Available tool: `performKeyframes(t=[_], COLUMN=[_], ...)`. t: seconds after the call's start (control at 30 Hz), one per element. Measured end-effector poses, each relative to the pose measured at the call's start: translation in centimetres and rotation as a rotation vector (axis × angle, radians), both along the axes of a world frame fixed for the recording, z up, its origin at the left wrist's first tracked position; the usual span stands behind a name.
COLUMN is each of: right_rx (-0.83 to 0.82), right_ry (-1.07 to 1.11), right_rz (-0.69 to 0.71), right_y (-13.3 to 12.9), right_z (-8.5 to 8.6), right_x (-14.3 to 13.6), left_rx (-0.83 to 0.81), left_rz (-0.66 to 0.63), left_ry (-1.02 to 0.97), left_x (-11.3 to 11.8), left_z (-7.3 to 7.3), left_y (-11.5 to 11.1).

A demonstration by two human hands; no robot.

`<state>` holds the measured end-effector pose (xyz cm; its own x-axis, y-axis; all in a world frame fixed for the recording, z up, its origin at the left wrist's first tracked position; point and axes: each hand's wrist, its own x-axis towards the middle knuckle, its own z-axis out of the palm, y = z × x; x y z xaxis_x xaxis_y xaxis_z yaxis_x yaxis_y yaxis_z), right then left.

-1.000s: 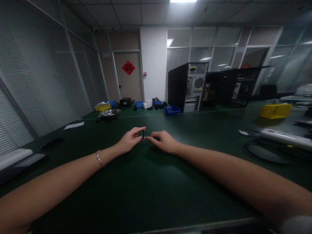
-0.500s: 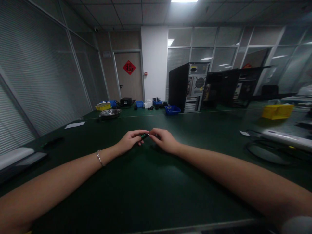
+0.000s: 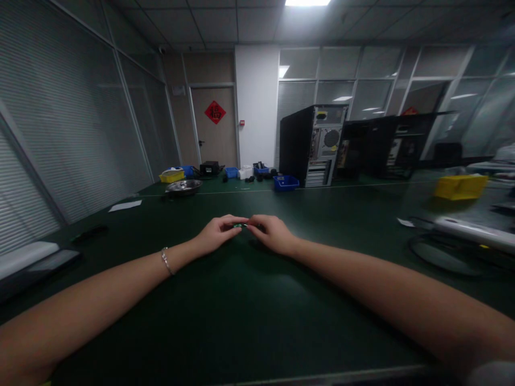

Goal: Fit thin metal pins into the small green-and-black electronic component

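Observation:
My left hand (image 3: 218, 234) is closed, its thumb and fingers pinching a small green piece (image 3: 238, 225) that looks like a circuit board. Right beside it, my right hand (image 3: 273, 234) is closed too, with thumb and fingertips meeting at a small shiny bit on the piece's right end. The hands almost touch just above the dark green tabletop (image 3: 241, 311). Fingers hide most of the piece, so its exact kind is unclear.
Toward the back stand a metal bowl (image 3: 183, 186), a blue bin (image 3: 286, 183), a yellow bin (image 3: 171, 176) and a black computer tower (image 3: 311, 146). Another yellow bin (image 3: 461, 186) and a white device (image 3: 478, 230) with cables lie right. A paper sheet (image 3: 125, 205) rests left.
The green piece has turned from a slant to nearly level, and less of it shows. The left fingers have shifted around it; both hands stay in about the same place.

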<state>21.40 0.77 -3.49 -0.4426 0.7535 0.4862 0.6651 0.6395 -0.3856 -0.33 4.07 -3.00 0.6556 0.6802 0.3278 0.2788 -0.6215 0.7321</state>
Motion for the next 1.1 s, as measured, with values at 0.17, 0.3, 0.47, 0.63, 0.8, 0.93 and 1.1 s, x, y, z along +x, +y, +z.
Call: performKeyframes(t=[0.17, 0.3, 0.47, 0.63, 0.8, 0.93, 1.1], right_rx=[-0.013, -0.025, -0.038, -0.040, -0.054, -0.033, -0.022], right_ry=[-0.006, -0.002, -0.003, -0.020, -0.012, -0.015, -0.021], right_rz=[0.001, -0.022, -0.015, -0.004, 0.005, -0.010, -0.023], right_y=[0.08, 0.13, 0.17, 0.03, -0.09, -0.01, 0.18], right_z=[0.00, 0.00, -0.02, 0.09, 0.26, 0.17, -0.08], right_x=[0.01, 0.02, 0.04, 0.06, 0.04, -0.02, 0.03], left_rx=[0.022, 0.038, 0.107, 0.143, 0.184, 0.263, 0.257], left_rz=[0.014, 0.063, 0.095, 0.078, 0.069, 0.078, 0.094], left_ry=[-0.066, -0.044, 0.015, 0.040, 0.008, -0.026, -0.023], left_x=[0.23, 0.22, 0.09, 0.01, -0.03, 0.00, -0.08], left_z=[0.07, -0.04, -0.06, -0.02, -0.06, -0.09, -0.15], left_y=[-0.12, -0.04, -0.19, -0.24, -0.11, 0.01, 0.04])
